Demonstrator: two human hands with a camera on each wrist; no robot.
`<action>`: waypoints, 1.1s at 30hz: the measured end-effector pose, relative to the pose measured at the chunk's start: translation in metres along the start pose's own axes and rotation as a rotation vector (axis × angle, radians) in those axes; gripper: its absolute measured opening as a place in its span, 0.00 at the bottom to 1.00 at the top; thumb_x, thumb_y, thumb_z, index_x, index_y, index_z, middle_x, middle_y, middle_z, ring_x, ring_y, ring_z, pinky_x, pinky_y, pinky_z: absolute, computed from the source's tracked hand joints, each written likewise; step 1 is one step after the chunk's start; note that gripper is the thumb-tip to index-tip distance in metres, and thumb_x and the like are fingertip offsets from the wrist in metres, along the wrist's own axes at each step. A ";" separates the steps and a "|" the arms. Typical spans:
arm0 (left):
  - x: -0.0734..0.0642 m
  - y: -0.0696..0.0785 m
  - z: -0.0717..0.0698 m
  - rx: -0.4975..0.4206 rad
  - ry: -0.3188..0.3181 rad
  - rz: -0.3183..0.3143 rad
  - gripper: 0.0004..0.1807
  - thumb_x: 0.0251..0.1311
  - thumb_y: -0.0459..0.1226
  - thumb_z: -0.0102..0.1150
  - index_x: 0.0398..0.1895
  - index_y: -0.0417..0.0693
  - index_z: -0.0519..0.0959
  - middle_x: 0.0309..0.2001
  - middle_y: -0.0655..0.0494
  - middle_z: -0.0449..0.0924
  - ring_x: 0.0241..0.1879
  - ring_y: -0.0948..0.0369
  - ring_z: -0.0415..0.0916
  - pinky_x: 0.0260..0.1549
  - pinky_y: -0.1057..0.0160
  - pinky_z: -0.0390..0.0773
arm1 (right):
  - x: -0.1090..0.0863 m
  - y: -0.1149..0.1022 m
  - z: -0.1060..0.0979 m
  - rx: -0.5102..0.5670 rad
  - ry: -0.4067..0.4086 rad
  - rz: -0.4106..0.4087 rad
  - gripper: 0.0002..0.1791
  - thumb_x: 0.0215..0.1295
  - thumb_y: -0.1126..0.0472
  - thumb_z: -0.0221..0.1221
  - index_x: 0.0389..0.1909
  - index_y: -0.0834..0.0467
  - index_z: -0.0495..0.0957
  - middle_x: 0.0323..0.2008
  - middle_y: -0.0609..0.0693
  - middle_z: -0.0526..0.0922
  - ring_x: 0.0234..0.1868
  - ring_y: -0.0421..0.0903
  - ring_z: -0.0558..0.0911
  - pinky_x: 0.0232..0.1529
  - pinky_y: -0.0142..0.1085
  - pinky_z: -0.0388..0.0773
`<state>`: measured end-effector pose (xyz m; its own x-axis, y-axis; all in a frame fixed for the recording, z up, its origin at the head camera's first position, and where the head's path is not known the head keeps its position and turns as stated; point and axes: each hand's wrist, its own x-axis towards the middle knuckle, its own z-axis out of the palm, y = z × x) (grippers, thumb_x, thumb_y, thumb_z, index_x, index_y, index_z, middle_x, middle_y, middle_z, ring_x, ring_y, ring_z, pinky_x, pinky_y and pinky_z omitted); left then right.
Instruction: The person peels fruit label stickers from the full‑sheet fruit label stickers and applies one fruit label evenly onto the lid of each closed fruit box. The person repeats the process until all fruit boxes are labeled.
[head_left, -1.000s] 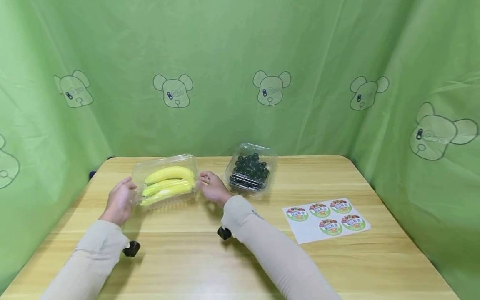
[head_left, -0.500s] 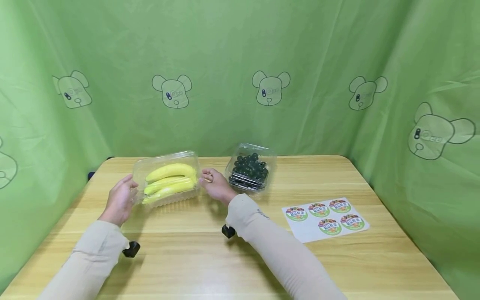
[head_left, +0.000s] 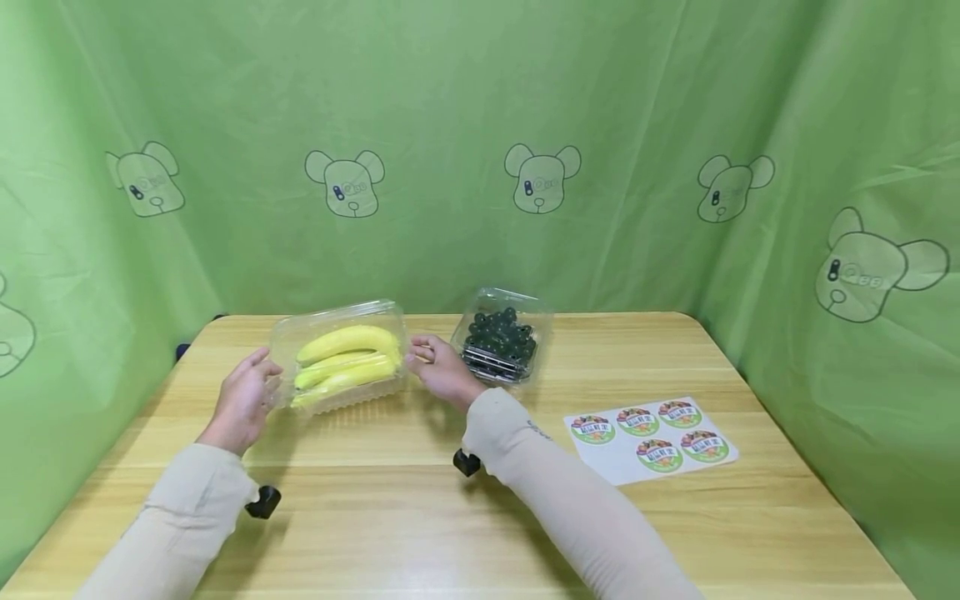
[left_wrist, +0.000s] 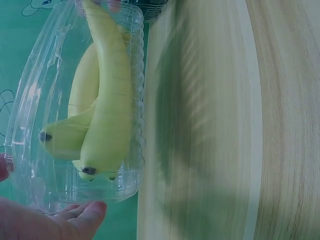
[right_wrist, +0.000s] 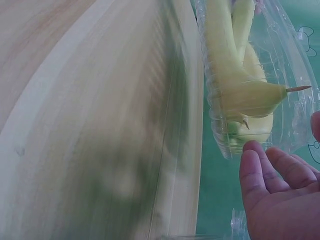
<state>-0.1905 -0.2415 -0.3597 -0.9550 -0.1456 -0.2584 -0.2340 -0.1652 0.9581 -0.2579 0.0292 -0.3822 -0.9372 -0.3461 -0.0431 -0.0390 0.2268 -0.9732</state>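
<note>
Banana box [head_left: 337, 317] above table [head_left: 375, 517], toward far edge [head_left: 622, 314]

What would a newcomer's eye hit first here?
Bright yellow bananas in a clear plastic box, held between the left hand and right hand, left of centre. Next, dark grapes in another clear box, near the table's far edge. Then colourful round stickers on a white sheet, at right.

Curved yellow bananas [head_left: 352, 343] are lying in a clear plastic box [head_left: 337, 313] between the left hand [head_left: 243, 400] and right hand [head_left: 446, 372], above the wooden table [head_left: 360, 508]. Dark round grapes [head_left: 501, 335] are sitting in a second clear plastic box [head_left: 510, 300] rightward; before that, farther right, a white rectangular sticker sheet [head_left: 611, 462] is lying.
</note>
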 end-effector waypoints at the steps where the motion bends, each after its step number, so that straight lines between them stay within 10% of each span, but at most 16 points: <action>1: 0.000 0.000 0.000 0.001 -0.004 0.001 0.38 0.68 0.31 0.38 0.78 0.53 0.36 0.76 0.45 0.28 0.74 0.48 0.35 0.71 0.52 0.40 | 0.000 0.000 -0.001 0.002 0.000 -0.004 0.25 0.72 0.60 0.53 0.68 0.61 0.63 0.66 0.58 0.69 0.65 0.53 0.69 0.61 0.44 0.72; 33: -0.014 0.003 0.012 0.011 -0.047 -0.006 0.40 0.68 0.30 0.42 0.78 0.54 0.37 0.76 0.43 0.32 0.74 0.49 0.38 0.71 0.51 0.41 | -0.015 0.003 -0.023 0.026 0.031 -0.046 0.26 0.70 0.63 0.56 0.67 0.62 0.64 0.62 0.60 0.73 0.61 0.54 0.74 0.57 0.44 0.75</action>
<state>-0.1800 -0.2285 -0.3522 -0.9611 -0.0982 -0.2583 -0.2416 -0.1554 0.9579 -0.2515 0.0556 -0.3793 -0.9450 -0.3270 0.0083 -0.0735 0.1876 -0.9795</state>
